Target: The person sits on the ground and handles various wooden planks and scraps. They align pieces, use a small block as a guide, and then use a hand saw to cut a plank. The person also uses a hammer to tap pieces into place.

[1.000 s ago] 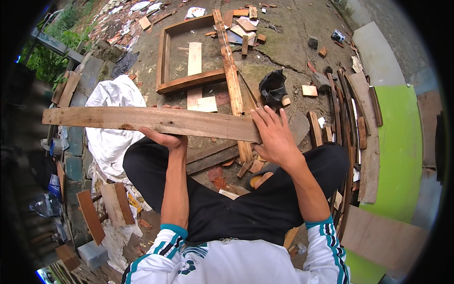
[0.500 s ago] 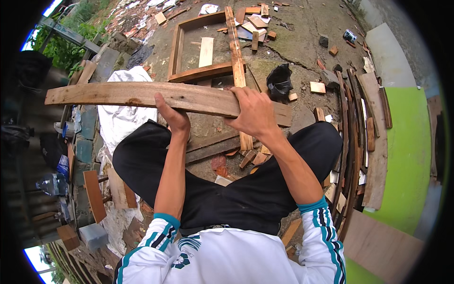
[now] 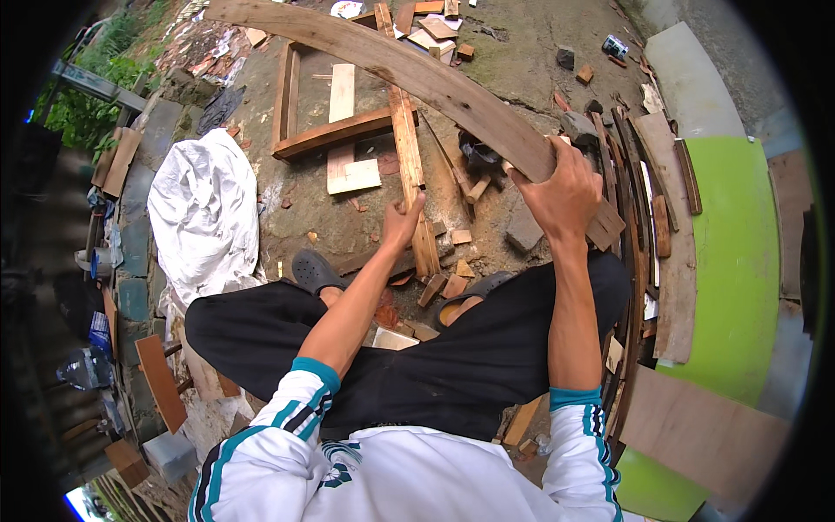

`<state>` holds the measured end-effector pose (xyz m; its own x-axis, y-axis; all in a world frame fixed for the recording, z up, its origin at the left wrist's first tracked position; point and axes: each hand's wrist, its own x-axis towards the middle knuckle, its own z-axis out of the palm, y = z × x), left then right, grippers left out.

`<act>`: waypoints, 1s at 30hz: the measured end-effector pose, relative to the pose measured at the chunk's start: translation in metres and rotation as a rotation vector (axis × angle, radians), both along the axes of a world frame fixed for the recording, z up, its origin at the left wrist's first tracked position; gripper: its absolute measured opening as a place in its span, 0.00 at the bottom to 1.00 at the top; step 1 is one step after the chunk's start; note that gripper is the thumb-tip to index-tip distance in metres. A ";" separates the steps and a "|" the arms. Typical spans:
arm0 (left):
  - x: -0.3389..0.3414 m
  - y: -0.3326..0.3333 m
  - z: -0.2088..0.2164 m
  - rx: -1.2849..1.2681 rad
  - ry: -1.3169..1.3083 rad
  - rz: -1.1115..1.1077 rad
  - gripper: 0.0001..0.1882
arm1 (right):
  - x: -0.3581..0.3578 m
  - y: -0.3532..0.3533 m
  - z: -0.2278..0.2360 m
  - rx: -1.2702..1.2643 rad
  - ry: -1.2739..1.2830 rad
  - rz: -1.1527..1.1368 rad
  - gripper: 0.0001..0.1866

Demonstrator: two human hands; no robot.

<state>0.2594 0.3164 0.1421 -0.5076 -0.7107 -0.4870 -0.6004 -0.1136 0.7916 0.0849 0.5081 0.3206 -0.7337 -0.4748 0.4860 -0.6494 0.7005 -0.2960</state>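
My right hand (image 3: 565, 190) is closed around the near end of a long, weathered plank (image 3: 426, 83), which slants up and away to the far left. Lower and to the left, my left hand (image 3: 403, 222) grips a narrow wooden batten (image 3: 405, 148) close to its near end. That batten lies across the right side of a rectangular wooden frame (image 3: 335, 137) on the ground. Pale wood pieces (image 3: 343, 100) rest inside the frame and by its near rail. Part of the frame's far side is hidden behind the raised plank.
A white sack (image 3: 204, 213) lies on the left. Along the right, long wooden strips (image 3: 639, 226) are stacked beside a green panel (image 3: 735, 261). Wood offcuts (image 3: 435, 30) are scattered at the back, and a stone block (image 3: 525, 228) sits near my right knee.
My left hand has let go of the plank and taken hold of the batten. My right hand has moved right with the plank, whose far end has swung up and away.
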 end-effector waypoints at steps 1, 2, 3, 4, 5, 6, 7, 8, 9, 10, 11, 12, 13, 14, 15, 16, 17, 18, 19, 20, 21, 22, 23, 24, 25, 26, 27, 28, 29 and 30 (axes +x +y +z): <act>0.003 0.007 -0.019 0.048 -0.105 -0.006 0.62 | -0.004 0.005 -0.002 0.016 -0.003 -0.035 0.39; 0.002 0.017 -0.037 0.021 -0.178 -0.011 0.64 | -0.007 0.010 -0.004 0.012 0.014 -0.054 0.39; 0.003 0.023 -0.054 -0.009 -0.253 -0.010 0.66 | -0.008 0.014 -0.009 0.004 0.028 -0.068 0.39; 0.003 0.024 -0.071 0.053 -0.275 0.031 0.65 | -0.009 0.018 -0.010 0.001 0.046 -0.086 0.40; 0.006 0.023 -0.087 0.115 -0.298 0.079 0.63 | -0.009 0.018 -0.010 -0.001 0.018 -0.101 0.40; 0.006 0.026 -0.097 0.185 -0.321 0.122 0.62 | -0.009 0.021 -0.011 0.005 -0.010 -0.121 0.40; 0.004 0.029 -0.097 0.166 -0.337 0.094 0.61 | -0.011 0.026 -0.013 0.017 -0.036 -0.145 0.40; 0.004 0.029 -0.093 0.145 -0.351 0.065 0.60 | -0.012 0.031 -0.010 0.033 -0.082 -0.188 0.40; 0.001 0.032 -0.088 0.124 -0.366 0.041 0.60 | -0.015 0.035 -0.010 0.042 -0.072 -0.217 0.40; 0.004 0.033 -0.087 0.077 -0.351 0.065 0.53 | -0.016 0.037 -0.012 0.040 -0.072 -0.237 0.40; 0.009 0.032 -0.086 0.034 -0.356 0.077 0.51 | -0.018 0.036 -0.012 0.039 -0.072 -0.255 0.40; 0.015 0.029 -0.085 -0.008 -0.362 0.091 0.50 | -0.020 0.035 -0.011 0.031 -0.077 -0.263 0.40; 0.022 0.025 -0.082 -0.049 -0.372 0.098 0.48 | -0.022 0.033 -0.010 0.019 -0.073 -0.271 0.39; 0.033 0.015 -0.077 -0.123 -0.353 0.096 0.47 | -0.024 0.030 -0.009 0.009 -0.072 -0.277 0.39; 0.045 0.000 -0.078 -0.178 -0.392 0.085 0.47 | -0.025 0.029 -0.010 0.000 -0.071 -0.283 0.39; 0.062 -0.022 -0.075 -0.182 -0.392 0.066 0.46 | -0.027 0.027 -0.010 -0.008 -0.084 -0.297 0.39; 0.085 -0.049 -0.075 -0.230 -0.434 0.051 0.45 | -0.025 0.021 -0.010 -0.017 -0.095 -0.294 0.39; 0.104 -0.074 -0.067 -0.262 -0.428 0.046 0.43 | -0.025 0.019 -0.009 -0.015 -0.101 -0.303 0.39; 0.134 -0.111 -0.063 -0.330 -0.460 -0.002 0.42 | -0.024 0.013 -0.007 -0.023 -0.110 -0.300 0.39; 0.150 -0.138 -0.048 -0.402 -0.567 -0.047 0.43 | -0.026 0.014 -0.007 -0.023 -0.116 -0.306 0.39; 0.173 -0.168 -0.034 -0.458 -0.663 -0.040 0.43 | -0.025 0.013 -0.007 -0.017 -0.112 -0.298 0.39; 0.195 -0.196 -0.018 -0.531 -0.684 -0.069 0.43 | -0.024 0.012 -0.007 -0.008 -0.105 -0.293 0.39; 0.216 -0.220 -0.002 -0.607 -0.676 -0.072 0.42 | -0.023 0.011 -0.007 0.002 -0.099 -0.288 0.39; 0.223 -0.236 0.018 -0.587 -0.722 -0.051 0.40 | -0.023 0.011 -0.007 0.020 -0.098 -0.283 0.39; 0.234 -0.251 0.034 -0.567 -0.774 -0.024 0.39 | -0.020 0.009 -0.006 0.035 -0.103 -0.270 0.39; 0.264 -0.273 0.039 -0.637 -0.784 0.043 0.37 | -0.015 0.004 -0.008 0.043 -0.119 -0.244 0.39; 0.283 -0.288 0.040 -0.705 -0.788 0.103 0.34 | -0.013 0.000 -0.012 0.042 -0.100 -0.211 0.39; 0.286 -0.291 0.039 -0.724 -0.796 0.106 0.33 | -0.011 -0.001 -0.015 0.053 -0.076 -0.189 0.39; 0.290 -0.292 0.037 -0.745 -0.803 0.108 0.32 | -0.008 -0.003 -0.018 0.062 -0.053 -0.169 0.39; 0.292 -0.292 0.034 -0.692 -0.784 0.067 0.31 | -0.006 -0.006 -0.020 0.096 -0.051 -0.163 0.38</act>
